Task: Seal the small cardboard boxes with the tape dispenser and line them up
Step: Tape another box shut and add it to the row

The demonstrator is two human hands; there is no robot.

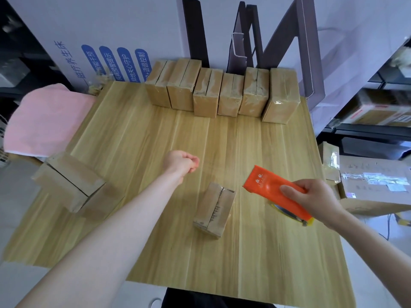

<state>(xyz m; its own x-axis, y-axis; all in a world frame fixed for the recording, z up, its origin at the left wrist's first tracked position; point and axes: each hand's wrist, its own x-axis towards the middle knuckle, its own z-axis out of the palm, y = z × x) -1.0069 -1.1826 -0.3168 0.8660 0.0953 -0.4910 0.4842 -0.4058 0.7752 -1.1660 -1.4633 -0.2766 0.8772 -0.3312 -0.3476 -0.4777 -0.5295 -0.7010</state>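
Small box: one small box (213,210) lay on the near middle of the table (244,252), between my two arms, its flap seam turned up; I could not tell if tape was over this seam.
Tape dispenser: the orange tape dispenser (266,185) was in the air just right of this box, not touching it.
Right hand: my right hand (315,201) grasped the dispenser at its near end, fingers wrapped over the top.
Left hand: my left hand (181,163) was clenched to a loose fist with nothing inside, beyond the box and a little to the left of it.
Row of boxes: the row of boxes (222,92), six of them, stood side by side along the far edge, with shiny tape on their tops.
Bigger box: a bigger box (69,181) sat at the left edge of the table.
Around: a pink cloth (44,121) lay off the table's left side, and a carton (373,185) stood off the right side.
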